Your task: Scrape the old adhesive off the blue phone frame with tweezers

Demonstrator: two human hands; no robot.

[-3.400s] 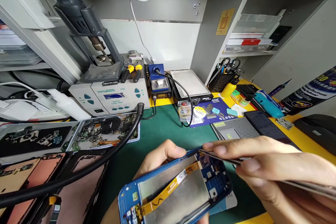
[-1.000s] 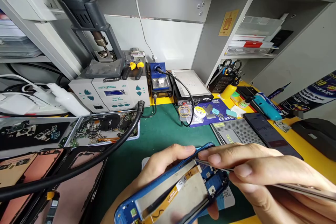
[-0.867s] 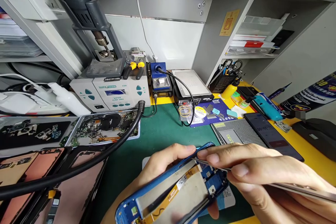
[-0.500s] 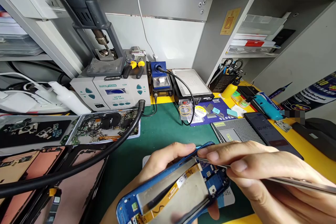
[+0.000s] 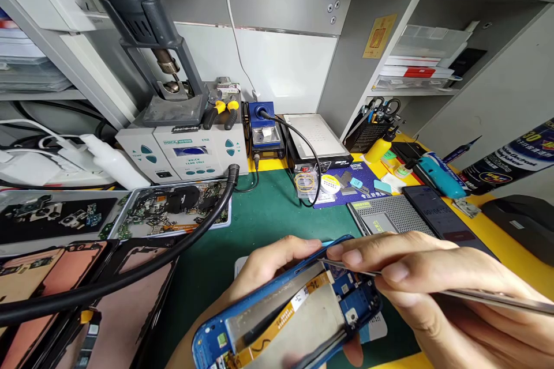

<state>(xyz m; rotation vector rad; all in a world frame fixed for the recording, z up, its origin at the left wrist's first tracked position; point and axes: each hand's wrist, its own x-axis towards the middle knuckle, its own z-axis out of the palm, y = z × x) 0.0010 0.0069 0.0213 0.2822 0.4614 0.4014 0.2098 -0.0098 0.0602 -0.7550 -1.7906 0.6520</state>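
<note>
My left hand (image 5: 264, 268) is closed around a blue phone frame (image 5: 255, 317), tilted above the green mat, with its inside facing up. An orange flex cable (image 5: 283, 320) runs along the frame's bare metal middle. At the frame's upper right end sits a small blue circuit board (image 5: 352, 305). Pinched in my right hand (image 5: 433, 282) are thin metal tweezers (image 5: 489, 298); their tips reach the inner edge of the frame near the top of the flex cable. My right fingers partly cover the board end of the frame.
A black hose (image 5: 190, 242) crosses the left side from a hot air station (image 5: 186, 153). Phone shells (image 5: 125, 300) lie stacked at lower left beside a tray of boards (image 5: 173, 207). Right of the mat (image 5: 277, 216) are a perforated metal plate (image 5: 389, 213) and a dark phone (image 5: 445, 216).
Almost nothing differs. The phone frame and my fingers have shifted very slightly; the tweezer tips stay at the same edge of the frame.
</note>
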